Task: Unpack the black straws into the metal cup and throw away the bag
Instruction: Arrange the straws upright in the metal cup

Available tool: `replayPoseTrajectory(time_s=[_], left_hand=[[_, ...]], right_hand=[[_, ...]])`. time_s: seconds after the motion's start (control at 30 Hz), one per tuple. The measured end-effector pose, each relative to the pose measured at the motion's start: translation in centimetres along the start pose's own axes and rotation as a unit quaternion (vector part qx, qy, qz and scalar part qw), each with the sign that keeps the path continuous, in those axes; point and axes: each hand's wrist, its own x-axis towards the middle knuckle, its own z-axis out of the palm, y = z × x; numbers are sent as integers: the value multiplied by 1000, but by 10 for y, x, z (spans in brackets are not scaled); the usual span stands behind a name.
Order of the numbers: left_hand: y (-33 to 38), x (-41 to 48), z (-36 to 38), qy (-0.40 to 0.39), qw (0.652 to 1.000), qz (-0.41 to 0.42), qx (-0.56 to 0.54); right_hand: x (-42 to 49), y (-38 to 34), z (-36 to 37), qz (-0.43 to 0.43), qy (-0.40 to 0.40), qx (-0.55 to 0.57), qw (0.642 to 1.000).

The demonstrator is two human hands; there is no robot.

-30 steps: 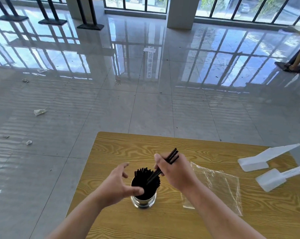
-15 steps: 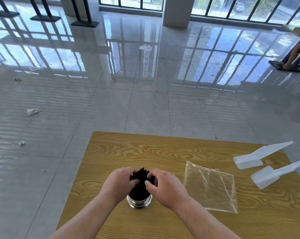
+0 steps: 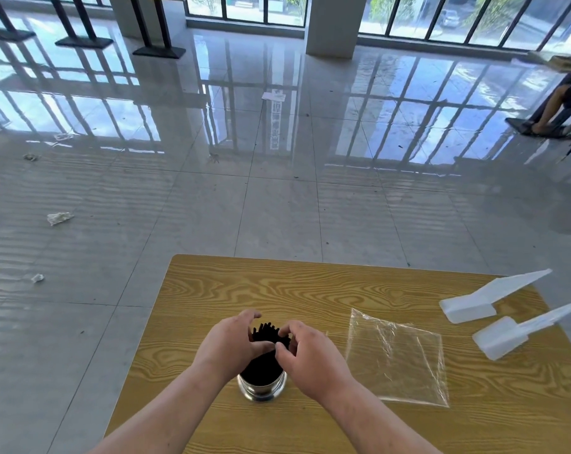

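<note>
Now both hands, left hand [image 3: 230,342] and right hand [image 3: 313,358], cup fingers around the black straws [image 3: 268,334] in the shiny metal cup [image 3: 261,388]; squeeze gently, keeping it upright.

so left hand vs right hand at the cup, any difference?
The left hand cups the straws from the left; the right hand closes on them from the right. The left hand's fingers curl over the far side of the bundle, while the right hand's stay nearer. Both gather the straws above the cup.
</note>
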Motion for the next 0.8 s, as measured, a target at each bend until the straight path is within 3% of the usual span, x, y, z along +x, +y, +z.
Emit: replayPoseTrajectory(time_s=[0.4, 0.8], left_hand=[[5, -7, -27, 20, 998, 46, 24], [27, -25, -115, 22, 994, 57, -93]], right_hand=[[2, 2, 2, 0, -9, -1, 1000], [11, -1, -6, 1, -4, 39, 999]])
